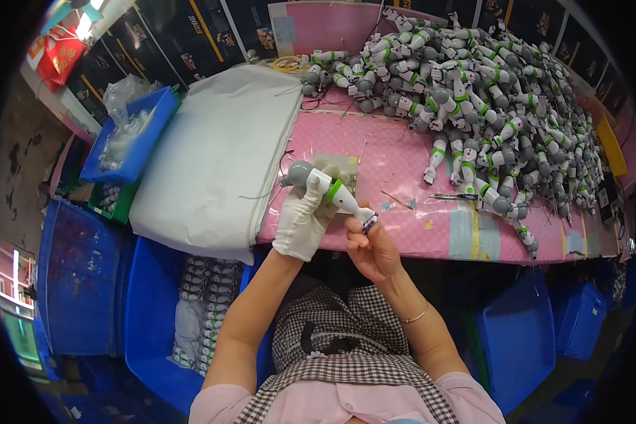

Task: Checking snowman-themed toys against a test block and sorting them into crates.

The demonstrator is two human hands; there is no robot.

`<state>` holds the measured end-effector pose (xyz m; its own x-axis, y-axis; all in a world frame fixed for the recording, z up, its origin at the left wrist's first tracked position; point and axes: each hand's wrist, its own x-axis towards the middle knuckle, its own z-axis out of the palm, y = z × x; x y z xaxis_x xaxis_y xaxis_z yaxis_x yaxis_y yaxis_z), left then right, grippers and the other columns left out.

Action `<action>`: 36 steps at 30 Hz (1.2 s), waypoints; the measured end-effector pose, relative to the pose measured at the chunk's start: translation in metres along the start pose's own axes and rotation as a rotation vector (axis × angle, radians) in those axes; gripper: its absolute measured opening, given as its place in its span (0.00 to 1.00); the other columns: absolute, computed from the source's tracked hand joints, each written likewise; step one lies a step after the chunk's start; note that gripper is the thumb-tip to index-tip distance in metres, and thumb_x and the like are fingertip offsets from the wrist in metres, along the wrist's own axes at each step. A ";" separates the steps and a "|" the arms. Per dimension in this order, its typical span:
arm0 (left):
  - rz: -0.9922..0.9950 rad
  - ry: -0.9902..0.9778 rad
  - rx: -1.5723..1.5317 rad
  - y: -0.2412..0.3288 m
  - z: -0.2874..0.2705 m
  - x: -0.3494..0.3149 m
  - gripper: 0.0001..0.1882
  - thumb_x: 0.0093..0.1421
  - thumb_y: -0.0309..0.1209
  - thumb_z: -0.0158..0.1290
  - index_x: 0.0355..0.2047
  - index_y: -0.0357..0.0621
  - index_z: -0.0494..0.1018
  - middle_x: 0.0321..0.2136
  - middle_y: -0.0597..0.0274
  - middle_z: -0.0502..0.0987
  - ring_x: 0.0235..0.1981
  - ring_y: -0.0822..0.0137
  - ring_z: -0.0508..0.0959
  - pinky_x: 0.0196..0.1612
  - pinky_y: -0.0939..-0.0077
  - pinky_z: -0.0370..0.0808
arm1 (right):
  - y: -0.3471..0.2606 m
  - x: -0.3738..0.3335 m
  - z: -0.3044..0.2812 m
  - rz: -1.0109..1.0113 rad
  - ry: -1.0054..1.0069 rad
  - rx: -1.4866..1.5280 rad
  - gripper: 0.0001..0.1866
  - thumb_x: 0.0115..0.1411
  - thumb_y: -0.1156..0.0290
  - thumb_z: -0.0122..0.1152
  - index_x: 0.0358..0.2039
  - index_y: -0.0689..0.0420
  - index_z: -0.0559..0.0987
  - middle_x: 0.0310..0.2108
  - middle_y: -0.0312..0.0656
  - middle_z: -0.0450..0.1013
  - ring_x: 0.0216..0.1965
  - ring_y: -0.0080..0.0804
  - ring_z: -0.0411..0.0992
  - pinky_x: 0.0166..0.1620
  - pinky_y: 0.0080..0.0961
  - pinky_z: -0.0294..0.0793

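Observation:
A white plastic toy arm (343, 200) with a grey ball-shaped shoulder and a bright green band lies slanted in front of me, above the near edge of the pink-covered table. My left hand (298, 226), in a white glove, is closed round its upper part, near the grey ball. At the lower end, my bare right hand (376, 253) pinches the small white toy hand with dark bluish fingers. Thin wires trail from the shoulder end toward the left. Beyond the left hand, a pale flat patch (348, 164) shows partly on the table.
A large heap of similar toy arms (466, 92) covers the table's far right. White sheeting (215, 141) lies at left, beside a blue tray (155, 116) holding clear plastic bags. Tweezers (454, 196) rest before the heap. Below, a blue bin (148, 304) holds rows of arms.

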<state>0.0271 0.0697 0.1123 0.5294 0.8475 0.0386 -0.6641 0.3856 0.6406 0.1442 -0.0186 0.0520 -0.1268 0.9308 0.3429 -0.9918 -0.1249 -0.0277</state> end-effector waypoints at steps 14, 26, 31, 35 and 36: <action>0.040 0.217 0.216 0.011 -0.002 -0.002 0.22 0.60 0.45 0.51 0.45 0.41 0.65 0.39 0.55 0.74 0.39 0.63 0.77 0.39 0.68 0.77 | 0.003 -0.007 0.020 0.028 0.359 -0.567 0.21 0.61 0.71 0.53 0.55 0.55 0.64 0.40 0.45 0.71 0.30 0.26 0.74 0.41 0.27 0.78; -0.173 0.157 0.108 0.014 -0.029 0.062 0.16 0.64 0.36 0.44 0.50 0.44 0.60 0.39 0.53 0.71 0.40 0.55 0.75 0.41 0.56 0.77 | -0.069 0.034 0.008 -0.643 0.533 -2.288 0.05 0.50 0.76 0.62 0.28 0.62 0.76 0.26 0.43 0.73 0.27 0.36 0.72 0.31 0.26 0.69; -0.189 0.216 0.019 -0.007 -0.039 0.081 0.13 0.64 0.34 0.44 0.48 0.47 0.61 0.36 0.56 0.71 0.36 0.59 0.75 0.38 0.61 0.77 | -0.022 0.066 0.013 -0.848 0.286 -2.062 0.05 0.49 0.80 0.60 0.29 0.62 0.78 0.23 0.42 0.71 0.23 0.33 0.70 0.27 0.25 0.69; -0.055 0.182 0.098 -0.012 -0.040 0.076 0.14 0.64 0.38 0.45 0.46 0.46 0.63 0.36 0.57 0.72 0.35 0.62 0.74 0.40 0.69 0.75 | -0.012 0.084 0.006 -0.929 0.296 -2.224 0.05 0.46 0.81 0.61 0.27 0.61 0.78 0.21 0.41 0.70 0.22 0.34 0.69 0.26 0.26 0.68; -0.056 0.181 0.103 -0.012 -0.040 0.076 0.14 0.64 0.38 0.45 0.46 0.46 0.63 0.35 0.58 0.72 0.35 0.63 0.74 0.40 0.69 0.75 | -0.011 0.085 0.005 -0.946 0.254 -2.271 0.06 0.45 0.81 0.61 0.26 0.60 0.77 0.20 0.40 0.69 0.21 0.34 0.68 0.26 0.27 0.67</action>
<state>0.0541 0.1445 0.0773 0.4543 0.8810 -0.1318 -0.5735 0.4025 0.7135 0.1440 0.0606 0.0858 0.3203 0.5274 0.7870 0.7399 0.3795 -0.5554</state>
